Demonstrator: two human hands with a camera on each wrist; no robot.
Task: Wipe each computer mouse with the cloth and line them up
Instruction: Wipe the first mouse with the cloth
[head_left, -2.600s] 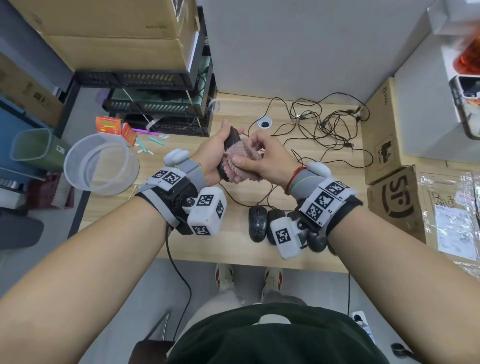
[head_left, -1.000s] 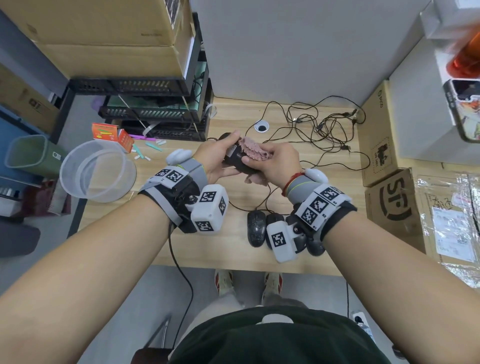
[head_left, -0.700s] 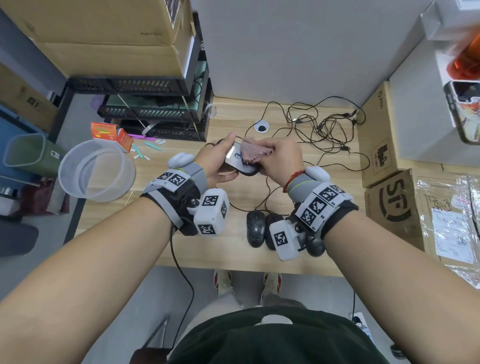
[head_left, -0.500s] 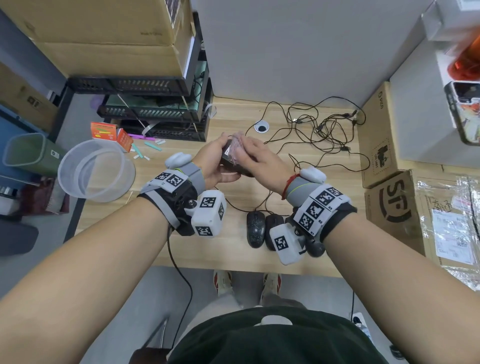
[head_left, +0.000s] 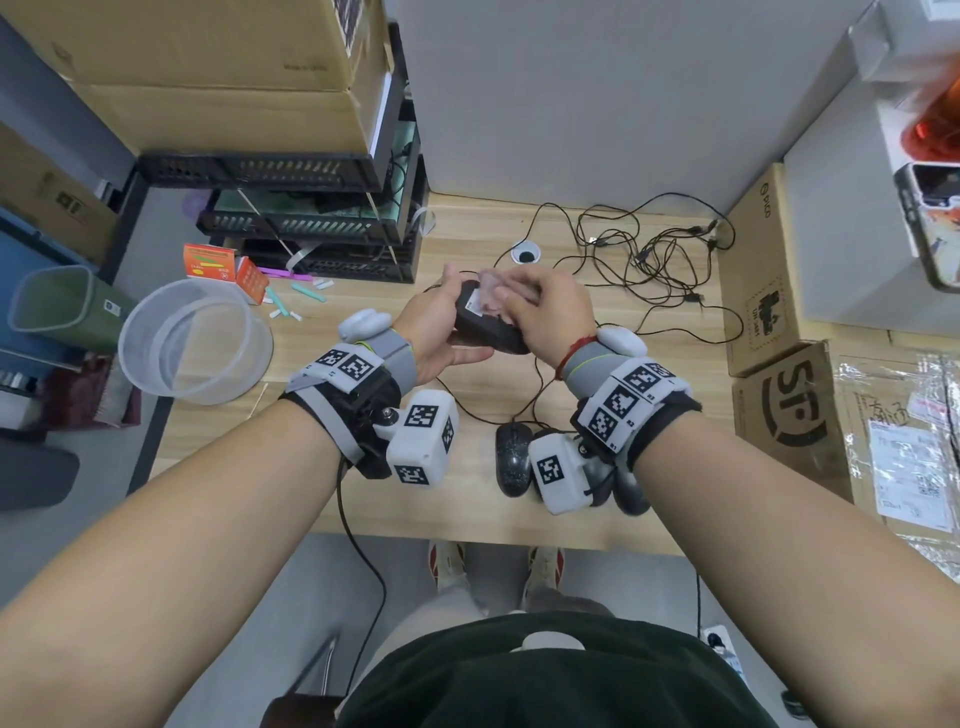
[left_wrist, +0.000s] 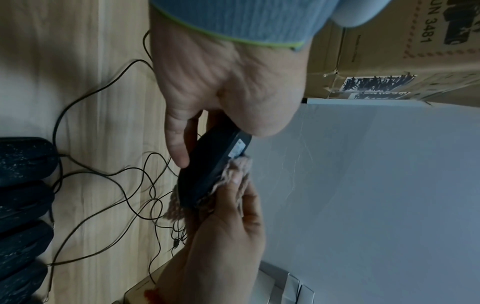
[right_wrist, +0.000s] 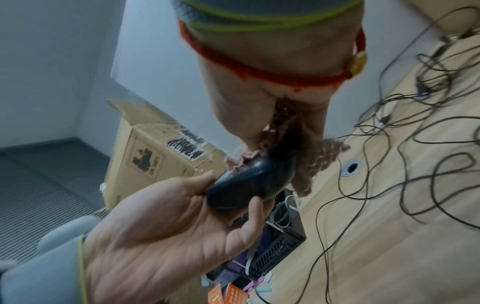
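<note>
My left hand (head_left: 441, 325) grips a black wired mouse (head_left: 480, 325) above the desk, its labelled underside turned up. The same mouse (left_wrist: 210, 164) (right_wrist: 249, 183) shows in both wrist views, held between the left thumb and fingers. My right hand (head_left: 545, 312) pinches a pink fuzzy cloth (head_left: 493, 293) and presses it against the mouse; the cloth (left_wrist: 228, 181) (right_wrist: 317, 160) wraps round the mouse's far end. Several black mice (head_left: 511, 460) lie side by side near the desk's front edge, partly hidden under my right wrist; the row of mice (left_wrist: 23, 205) fills the left edge of the left wrist view.
Tangled black cables (head_left: 649, 260) spread over the back right of the wooden desk (head_left: 311, 467). A clear plastic tub (head_left: 195, 340) and small orange boxes (head_left: 223, 265) sit at the left. Black crates (head_left: 311, 223) stand at the back left, cardboard boxes (head_left: 779, 374) at the right.
The left hand has turned the mouse from its side to underside up, and the right hand has rubbed the cloth back and forth along it. The row of mice has not moved.
</note>
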